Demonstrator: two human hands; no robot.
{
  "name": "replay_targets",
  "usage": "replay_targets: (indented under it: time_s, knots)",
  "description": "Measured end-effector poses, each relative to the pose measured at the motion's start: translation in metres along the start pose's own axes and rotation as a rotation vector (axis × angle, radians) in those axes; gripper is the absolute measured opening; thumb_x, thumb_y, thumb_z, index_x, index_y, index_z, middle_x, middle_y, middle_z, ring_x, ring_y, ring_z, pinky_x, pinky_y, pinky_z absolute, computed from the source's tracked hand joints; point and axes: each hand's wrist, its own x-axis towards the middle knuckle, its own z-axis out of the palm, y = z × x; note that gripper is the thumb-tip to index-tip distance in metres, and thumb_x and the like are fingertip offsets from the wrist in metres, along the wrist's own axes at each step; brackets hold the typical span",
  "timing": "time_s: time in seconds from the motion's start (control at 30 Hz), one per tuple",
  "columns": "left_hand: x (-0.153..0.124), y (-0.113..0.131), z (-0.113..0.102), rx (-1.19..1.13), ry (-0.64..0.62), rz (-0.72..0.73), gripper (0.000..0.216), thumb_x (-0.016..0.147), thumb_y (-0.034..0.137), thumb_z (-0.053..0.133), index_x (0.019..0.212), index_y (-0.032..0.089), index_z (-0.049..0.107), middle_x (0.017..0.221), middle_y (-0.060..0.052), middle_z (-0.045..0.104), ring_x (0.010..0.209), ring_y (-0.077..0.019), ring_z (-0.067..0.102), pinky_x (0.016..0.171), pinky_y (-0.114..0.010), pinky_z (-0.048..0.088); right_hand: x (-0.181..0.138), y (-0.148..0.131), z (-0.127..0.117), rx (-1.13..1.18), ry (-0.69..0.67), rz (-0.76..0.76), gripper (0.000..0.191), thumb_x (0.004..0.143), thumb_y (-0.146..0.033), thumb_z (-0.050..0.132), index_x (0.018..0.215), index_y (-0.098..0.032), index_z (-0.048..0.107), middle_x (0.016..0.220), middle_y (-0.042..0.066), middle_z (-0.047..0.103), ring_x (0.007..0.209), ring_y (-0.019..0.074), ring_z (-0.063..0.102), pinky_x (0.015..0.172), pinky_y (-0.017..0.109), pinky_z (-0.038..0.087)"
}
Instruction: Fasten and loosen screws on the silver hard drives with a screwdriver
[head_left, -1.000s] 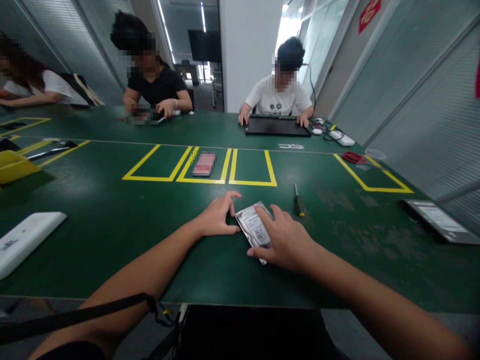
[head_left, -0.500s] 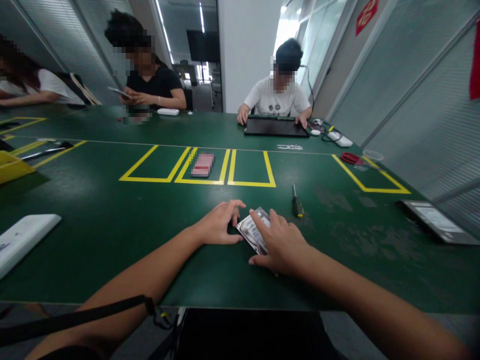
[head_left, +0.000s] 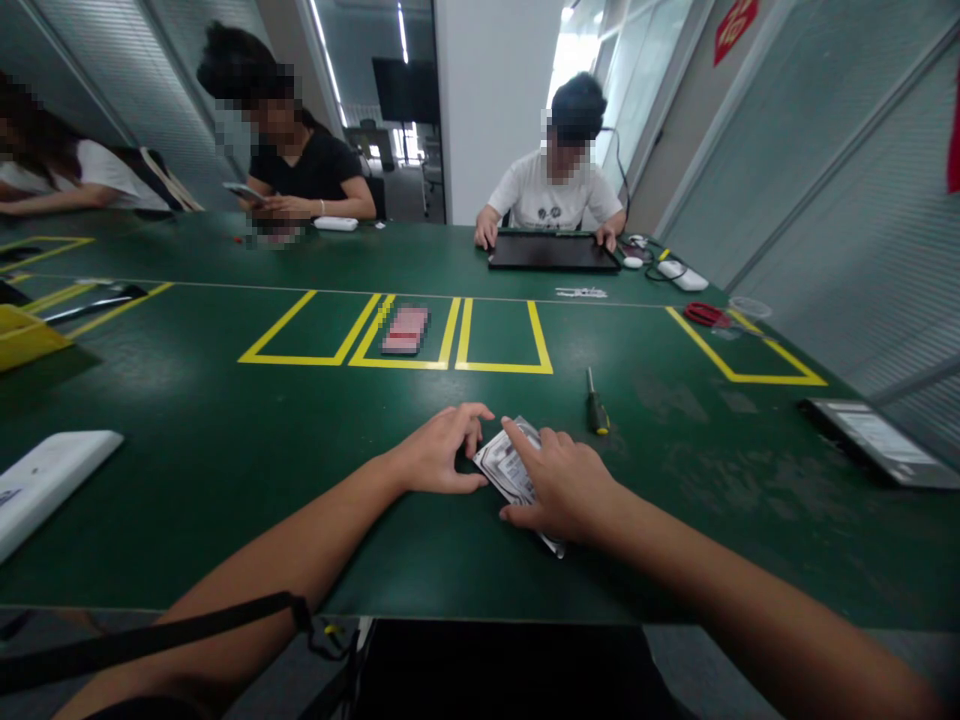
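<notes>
A silver hard drive (head_left: 504, 468) with a white label lies at a slant on the green table in front of me. My right hand (head_left: 562, 485) is laid over its right part, fingers across the top and thumb along the near side, covering much of it. At the drive's left corner is my left hand (head_left: 442, 450), fingers curved and apart, with thumb and fingertips close to the edge; whether they touch it is hard to tell. Beyond my right hand rests a screwdriver (head_left: 596, 408) with a black and yellow handle.
Yellow tape frames (head_left: 504, 367) mark the table, one around a pink, blurred-out item (head_left: 406, 330). A white device (head_left: 52, 490) lies left, a grey boxy device (head_left: 877, 440) right. Across the table, a person holds a black panel (head_left: 553, 252); red cable (head_left: 705, 315) lies farther right.
The drive's near corner now shows below my right hand. Both hands have barely moved. Across the table, the person in black has shifted the phone slightly.
</notes>
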Motion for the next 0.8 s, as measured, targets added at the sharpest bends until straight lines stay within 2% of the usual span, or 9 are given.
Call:
replay_targets:
  time_s: [0.13, 0.4, 0.57, 0.8]
  knots:
    - [0.000, -0.003, 0.001, -0.004, -0.005, 0.005, 0.083, 0.070, 0.034, 0.078, 0.135, 0.022, 0.029, 0.085, 0.003, 0.060, 0.082, -0.0194, 0.062, 0.091, -0.041, 0.045, -0.001, -0.002, -0.002, -0.005, 0.014, -0.006, 0.111, 0.072, -0.065, 0.070, 0.160, -0.022, 0.018, 0.123, 0.020, 0.053, 0.109, 0.0383, 0.053, 0.087, 0.047, 0.047]
    - [0.000, -0.005, 0.003, -0.042, -0.007, -0.028, 0.080, 0.071, 0.038, 0.078, 0.134, 0.022, 0.031, 0.099, -0.004, 0.062, 0.091, -0.0219, 0.062, 0.091, -0.042, 0.046, 0.000, 0.002, -0.001, -0.017, 0.038, -0.007, 0.105, 0.073, -0.062, 0.067, 0.158, -0.019, 0.025, 0.125, 0.022, 0.053, 0.109, 0.0382, 0.052, 0.087, 0.046, 0.045]
    - [0.000, -0.006, 0.003, -0.033, -0.017, -0.034, 0.083, 0.071, 0.038, 0.080, 0.135, 0.023, 0.028, 0.103, -0.005, 0.061, 0.095, -0.0228, 0.061, 0.093, -0.043, 0.046, 0.001, 0.007, 0.000, -0.001, 0.048, 0.003, 0.105, 0.072, -0.061, 0.068, 0.158, -0.020, 0.025, 0.125, 0.021, 0.053, 0.109, 0.0379, 0.052, 0.087, 0.046, 0.045]
    - [0.000, -0.007, 0.001, -0.001, -0.017, -0.008, 0.083, 0.072, 0.040, 0.080, 0.133, 0.023, 0.026, 0.108, -0.006, 0.058, 0.099, -0.0232, 0.059, 0.092, -0.042, 0.048, -0.001, 0.015, -0.012, 0.011, 0.065, 0.035, 0.102, 0.074, -0.062, 0.067, 0.158, -0.019, 0.025, 0.126, 0.020, 0.053, 0.110, 0.0378, 0.052, 0.088, 0.047, 0.045]
